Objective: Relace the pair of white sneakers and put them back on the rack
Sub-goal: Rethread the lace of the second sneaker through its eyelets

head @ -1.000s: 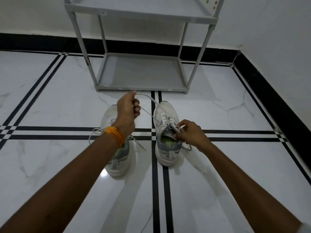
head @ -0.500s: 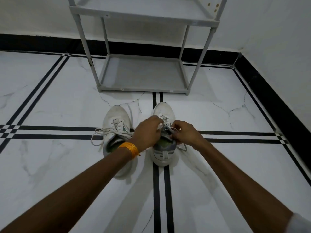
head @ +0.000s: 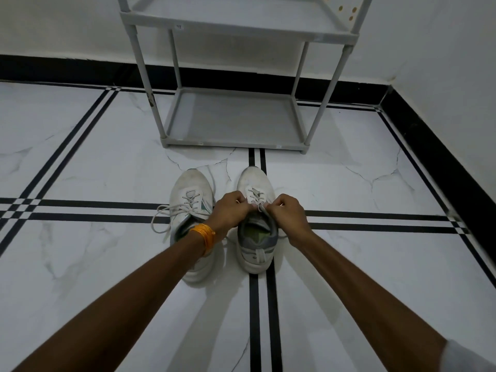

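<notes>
marble floor [head: 80, 264], black skirting [head: 67, 68]

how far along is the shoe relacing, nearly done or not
About halfway, by the look of it. The left sneaker is laced, with loose ends trailing on the floor. Both hands, left hand and right hand, pinch the lace at the top eyelets of the right sneaker. Left: finishing that, then moving both onto the rack, whose visible shelves hold no shoes.

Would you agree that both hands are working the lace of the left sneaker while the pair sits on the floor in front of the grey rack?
Not quite: the head view shows both the left hand and right hand pinching the lace of the right sneaker, not the left sneaker. The pair does sit on the floor before the grey rack.
</notes>
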Demonstrator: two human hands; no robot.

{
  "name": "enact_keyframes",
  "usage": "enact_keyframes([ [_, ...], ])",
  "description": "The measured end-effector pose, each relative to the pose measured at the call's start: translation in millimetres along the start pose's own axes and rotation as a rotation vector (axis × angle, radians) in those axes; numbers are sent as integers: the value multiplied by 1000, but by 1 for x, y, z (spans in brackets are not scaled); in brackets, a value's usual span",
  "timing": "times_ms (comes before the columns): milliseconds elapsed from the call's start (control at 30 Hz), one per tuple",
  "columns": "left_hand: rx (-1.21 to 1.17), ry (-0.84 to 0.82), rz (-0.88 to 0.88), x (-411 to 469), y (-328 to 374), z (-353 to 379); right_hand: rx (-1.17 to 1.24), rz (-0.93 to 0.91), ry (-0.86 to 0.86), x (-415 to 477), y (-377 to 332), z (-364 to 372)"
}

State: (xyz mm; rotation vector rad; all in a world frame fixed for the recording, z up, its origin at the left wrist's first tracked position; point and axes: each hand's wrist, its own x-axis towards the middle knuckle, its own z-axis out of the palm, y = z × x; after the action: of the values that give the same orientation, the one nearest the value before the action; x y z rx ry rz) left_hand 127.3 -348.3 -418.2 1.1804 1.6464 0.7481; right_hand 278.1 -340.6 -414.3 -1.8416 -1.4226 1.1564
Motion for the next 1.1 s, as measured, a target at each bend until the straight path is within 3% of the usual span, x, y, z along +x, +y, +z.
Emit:
enact_keyframes([
  [100, -235, -112, -148, 0, -3, -10, -43, -46, 103, -2, 0, 0],
  [167, -277, -59, -152, 0, -7, -12, -103, -94, 154, -3, -2, 0],
  [333, -17, 142, 26, -6, -10, -7, -216, -183, 178, -9, 1, 10],
  [967, 216, 184, 118, -17, -8, -3, -335, -275, 210, -20, 3, 10],
  [1100, 438, 231, 258, -22, -3, -14, -435, -285, 178, -16, -10, -5],
])
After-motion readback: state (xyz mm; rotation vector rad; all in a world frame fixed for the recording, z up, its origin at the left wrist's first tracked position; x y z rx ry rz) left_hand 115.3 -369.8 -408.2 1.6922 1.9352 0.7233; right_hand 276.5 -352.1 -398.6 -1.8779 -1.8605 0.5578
